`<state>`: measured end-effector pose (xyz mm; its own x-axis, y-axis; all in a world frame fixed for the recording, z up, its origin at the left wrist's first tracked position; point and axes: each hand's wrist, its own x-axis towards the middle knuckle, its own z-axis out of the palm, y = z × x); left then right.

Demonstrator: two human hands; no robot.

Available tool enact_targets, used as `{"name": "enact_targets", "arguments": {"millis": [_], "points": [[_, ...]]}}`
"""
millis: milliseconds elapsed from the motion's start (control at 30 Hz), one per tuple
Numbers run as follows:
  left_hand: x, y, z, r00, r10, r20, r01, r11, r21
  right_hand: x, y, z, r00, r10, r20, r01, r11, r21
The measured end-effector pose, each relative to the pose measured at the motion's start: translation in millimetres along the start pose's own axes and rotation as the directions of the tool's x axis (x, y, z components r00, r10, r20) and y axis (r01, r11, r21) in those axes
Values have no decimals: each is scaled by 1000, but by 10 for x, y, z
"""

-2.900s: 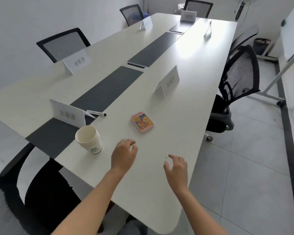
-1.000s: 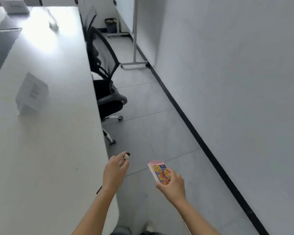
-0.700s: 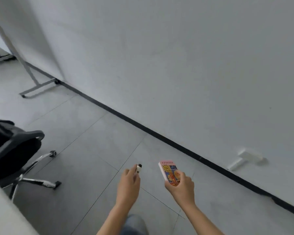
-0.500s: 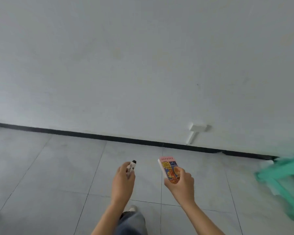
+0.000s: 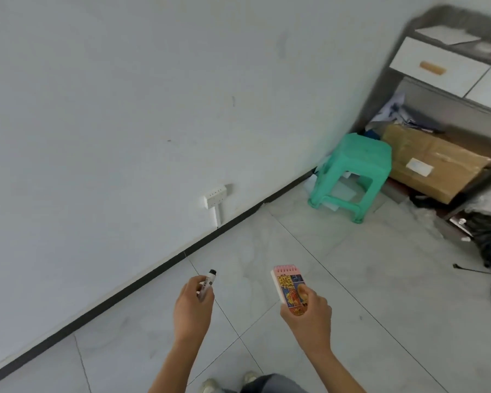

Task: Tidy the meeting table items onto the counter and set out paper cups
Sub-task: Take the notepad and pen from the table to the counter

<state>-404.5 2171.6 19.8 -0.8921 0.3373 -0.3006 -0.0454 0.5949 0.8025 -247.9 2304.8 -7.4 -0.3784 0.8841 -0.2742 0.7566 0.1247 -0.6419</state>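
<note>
Notepad (image 5: 291,290), small, spiral-bound along its pink top edge, with a busy orange and blue printed cover: I have it upright in my right hand (image 5: 306,313), fingers wrapped round its lower half, thumb on the cover. Marker pen (image 5: 207,282), a slim white barrel with a black cap: I have it pinched in my closed left hand (image 5: 193,307), cap end pointing up and away from me. Both items are carried in the air over the floor (image 5: 338,279), pale grey glossy tiles with thin dark joints.

Step in hand, as I judge it: transport of table items toward the tabletop of the counter (image 5: 448,32), which shows blurred at the upper right, a grey frame over white drawer fronts with a tan pull. Papers and small objects lie on its surface; I cannot tell them apart.

Next move, as I judge it: walk right and forward, find a bare patch on that surface, lay the notepad flat and the pen beside it so that it will not roll.

Surroundings: a green moulded plastic stool (image 5: 352,171) and a taped cardboard box (image 5: 434,163) stand below the counter; a matt white wall (image 5: 125,109) with a black skirting carries a white socket (image 5: 215,194).
</note>
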Motion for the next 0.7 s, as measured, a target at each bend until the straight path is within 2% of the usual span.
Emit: {"name": "enact_targets", "arguments": {"millis": [233, 333, 467, 600, 700], "points": [[241, 375, 611, 981, 72, 181, -85, 994, 67, 183, 405, -307, 982, 150, -113, -151, 988, 1], [339, 667, 1018, 971, 114, 212, -134, 988, 82, 552, 530, -541, 976, 154, -156, -149, 988, 47], [351, 1152, 1716, 951, 190, 246, -214, 974, 75, 1110, 756, -1123, 972, 99, -214, -95, 995, 25], [252, 1695, 2493, 901, 272, 337, -303, 952, 43, 1623, 996, -1780, 922, 170, -347, -134, 983, 127], [237, 1959, 2880, 863, 302, 406, -354, 933, 59, 1884, 1173, -1989, 909, 214, -358, -164, 972, 166]]}}
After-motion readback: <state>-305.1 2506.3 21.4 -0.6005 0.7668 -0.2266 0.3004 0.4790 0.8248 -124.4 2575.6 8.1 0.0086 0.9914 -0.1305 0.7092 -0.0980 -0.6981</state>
